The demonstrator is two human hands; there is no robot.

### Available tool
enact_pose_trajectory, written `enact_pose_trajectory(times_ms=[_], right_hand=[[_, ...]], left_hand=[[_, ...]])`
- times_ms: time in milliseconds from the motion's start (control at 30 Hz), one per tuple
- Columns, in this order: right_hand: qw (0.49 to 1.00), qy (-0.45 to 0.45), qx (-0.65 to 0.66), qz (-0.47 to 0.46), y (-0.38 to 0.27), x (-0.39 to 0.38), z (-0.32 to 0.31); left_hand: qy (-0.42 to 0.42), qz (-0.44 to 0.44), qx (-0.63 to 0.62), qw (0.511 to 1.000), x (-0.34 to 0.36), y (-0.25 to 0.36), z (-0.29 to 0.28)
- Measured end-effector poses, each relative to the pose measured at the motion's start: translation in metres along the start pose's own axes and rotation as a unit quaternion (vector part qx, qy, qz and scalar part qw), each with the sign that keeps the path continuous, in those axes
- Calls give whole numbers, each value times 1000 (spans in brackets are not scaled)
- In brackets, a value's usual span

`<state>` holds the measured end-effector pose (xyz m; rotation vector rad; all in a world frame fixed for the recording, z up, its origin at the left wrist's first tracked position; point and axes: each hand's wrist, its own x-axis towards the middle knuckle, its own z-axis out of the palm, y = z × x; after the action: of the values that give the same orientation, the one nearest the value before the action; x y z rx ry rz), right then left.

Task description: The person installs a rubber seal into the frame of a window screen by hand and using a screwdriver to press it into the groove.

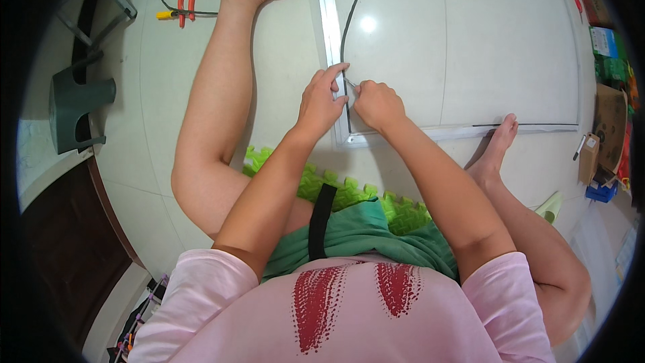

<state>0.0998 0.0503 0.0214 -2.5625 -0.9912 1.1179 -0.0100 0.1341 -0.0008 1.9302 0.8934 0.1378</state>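
A pale metal frame (327, 10) lies on the tiled floor, with a black rubber strip (347, 27) running along its left side. My left hand (318, 103) rests on that side near the close corner. Its forefinger and thumb are spread apart, both touching the frame along the strip. Just to the right, my right hand (380, 105) is closed around a thin tool (350, 83), whose slim metal tip points at the strip between the left finger and thumb. The tool's handle is hidden in my fist, so its exact kind does not show.
Red-handled pliers (187, 0) lie at the upper left beside a black cable with a yellow end (164, 15). A dark green stool (77, 104) stands farther left. Boxes (610, 121) line the right side. Under me is a green foam mat (309, 181); my right foot is by the frame.
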Motion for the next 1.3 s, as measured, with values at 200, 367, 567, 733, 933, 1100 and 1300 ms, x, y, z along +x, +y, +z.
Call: enact_pose_trajectory(times_ms=[200,367,567,733,933,1100,1300], right_hand=[[999,11,8,-32,11,3,7],[997,39,50,-38,13,2,10],[997,37,53,-33,9,5,9],[1000,-1,21,-2,-8,5,-8],[999,-2,36,0,8,13,4],[996,18,70,-46,12,16,4],[997,13,62,-33,10,19,5]], left_hand=[[-8,-16,-12,1000,3,4,-4],[4,-6,-18,1000,3,5,-4],[13,-2,-15,1000,2,4,-2],[8,-12,-11,1000,3,3,-2],[-14,-25,-5,1000,10,7,-10],[-50,-47,-5,998,15,13,-20],[-39,-32,-8,999,14,9,-17]])
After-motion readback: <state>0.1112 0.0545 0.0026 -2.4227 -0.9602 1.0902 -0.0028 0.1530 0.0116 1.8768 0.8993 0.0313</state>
